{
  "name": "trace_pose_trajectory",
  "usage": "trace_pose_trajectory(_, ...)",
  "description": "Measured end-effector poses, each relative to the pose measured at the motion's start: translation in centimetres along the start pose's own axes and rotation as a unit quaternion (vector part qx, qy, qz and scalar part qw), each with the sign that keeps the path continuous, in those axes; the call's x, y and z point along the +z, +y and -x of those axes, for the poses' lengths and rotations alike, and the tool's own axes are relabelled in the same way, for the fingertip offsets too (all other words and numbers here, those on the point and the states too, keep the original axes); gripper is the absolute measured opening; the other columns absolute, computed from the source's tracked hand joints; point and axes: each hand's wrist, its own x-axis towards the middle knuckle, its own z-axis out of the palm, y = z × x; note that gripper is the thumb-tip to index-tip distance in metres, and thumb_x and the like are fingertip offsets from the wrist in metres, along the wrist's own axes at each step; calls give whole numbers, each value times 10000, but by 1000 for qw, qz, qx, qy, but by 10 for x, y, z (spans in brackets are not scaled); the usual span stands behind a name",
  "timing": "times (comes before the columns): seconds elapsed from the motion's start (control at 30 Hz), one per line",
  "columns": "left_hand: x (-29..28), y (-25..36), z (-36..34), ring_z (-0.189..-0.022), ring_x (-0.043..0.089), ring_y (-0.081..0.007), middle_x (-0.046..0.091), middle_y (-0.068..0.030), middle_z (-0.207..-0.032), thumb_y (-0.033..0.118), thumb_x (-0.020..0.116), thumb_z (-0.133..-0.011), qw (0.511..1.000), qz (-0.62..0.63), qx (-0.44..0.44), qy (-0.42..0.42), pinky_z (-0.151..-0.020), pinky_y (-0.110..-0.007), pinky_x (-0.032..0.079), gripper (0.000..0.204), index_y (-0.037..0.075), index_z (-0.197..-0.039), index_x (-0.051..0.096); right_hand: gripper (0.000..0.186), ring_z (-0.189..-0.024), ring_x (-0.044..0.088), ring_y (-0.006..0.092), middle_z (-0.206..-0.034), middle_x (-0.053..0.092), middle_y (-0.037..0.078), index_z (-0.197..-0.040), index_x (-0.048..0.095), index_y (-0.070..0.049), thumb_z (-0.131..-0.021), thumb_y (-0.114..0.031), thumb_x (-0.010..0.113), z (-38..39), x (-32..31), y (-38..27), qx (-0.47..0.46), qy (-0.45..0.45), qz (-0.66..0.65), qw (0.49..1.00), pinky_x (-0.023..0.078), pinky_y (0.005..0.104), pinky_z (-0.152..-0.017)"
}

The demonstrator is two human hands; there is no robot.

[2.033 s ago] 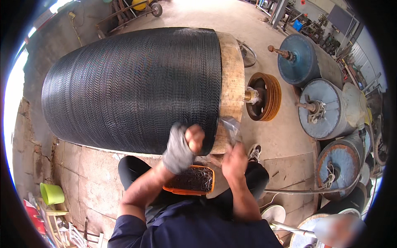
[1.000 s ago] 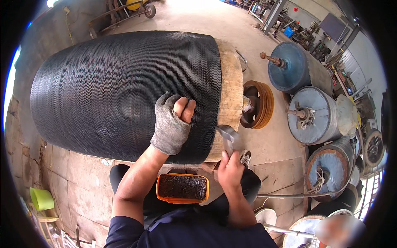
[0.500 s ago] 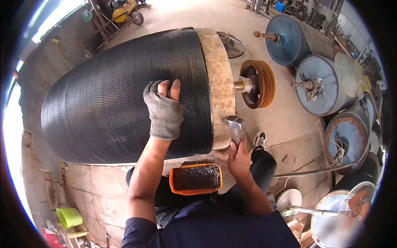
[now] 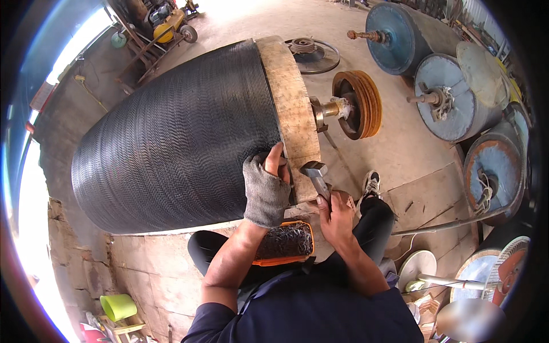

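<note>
A large roller [image 4: 171, 143] is wound with black braided strand; its pale wooden end [image 4: 290, 97] is bare. My left hand [image 4: 269, 191], in a fingerless grey glove, rests at the winding's right edge, fingers bent and pinched around something too small to make out, index finger raised along the seam. My right hand [image 4: 337, 220] grips a hammer [image 4: 314, 171], its steel head at the lower part of the wooden end. Below my left hand, an orange tub [image 4: 286, 240] holds small dark metal pieces, partly hidden by my forearm.
A rusty pulley [image 4: 366, 106] sits beyond the roller's shaft [image 4: 329, 108]. Several drums [image 4: 434, 86] with shafts line the right, near a fan [image 4: 509, 263]. A wheeled yellow machine [image 4: 166, 31] stands at top left, a green bucket [image 4: 117, 306] at lower left. A long rod [image 4: 434, 224] crosses the right floor.
My left hand has moved from the middle of the black winding down and right to its edge against the wood. The hammer stays in my right hand, near the wooden end. The view has shifted.
</note>
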Motion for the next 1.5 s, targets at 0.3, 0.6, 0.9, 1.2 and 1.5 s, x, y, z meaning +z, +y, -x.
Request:
trace_pose_trajectory(0.3,23,-1,-12,-798,617,-298,671,-73,-873,40,744,-737,996,-64,-43,43,-764,-459,482,698,23,-1389,493,184,-677,649,457,-792,649,230,-1086,551,-3,-981,-115,650,-27,-9,-31,-17,28,-1,999,497,516,-580)
trace_pose_trajectory(0.6,19,4,-15,-1000,605,-348,649,-122,-1083,55,778,-743,995,-85,-53,16,-932,-507,433,874,-31,-1503,357,185,-653,653,431,-774,657,211,-997,534,-19,-970,-144,668,-40,-7,-41,40,-34,78,996,507,531,-589)
trace_pose_trajectory(0.9,-5,32,99,-954,583,-366,646,-141,-1023,142,712,-841,981,-42,46,-186,-840,-484,446,289,53,-1110,656,224,-606,654,413,-777,682,215,-1130,587,46,-978,-110,636,-42,1,-25,6,-59,100,993,517,453,-569)
trace_pose_trajectory(1.2,41,18,179,-788,701,-357,693,-178,-782,218,705,-765,924,-34,-5,-380,-723,-483,550,209,28,-847,735,238,-622,582,327,-745,583,177,-1016,504,12,-1072,-213,555,-37,3,-31,33,-51,106,993,483,445,-576)
trace_pose_trajectory(1.5,59,13,195,-672,650,-395,655,-194,-736,200,611,-865,934,-67,-29,-350,-647,-495,535,184,23,-835,646,304,-554,459,184,-726,504,63,-959,489,-30,-1108,-295,487,-41,1,-30,-167,168,-150,960,423,318,-533)
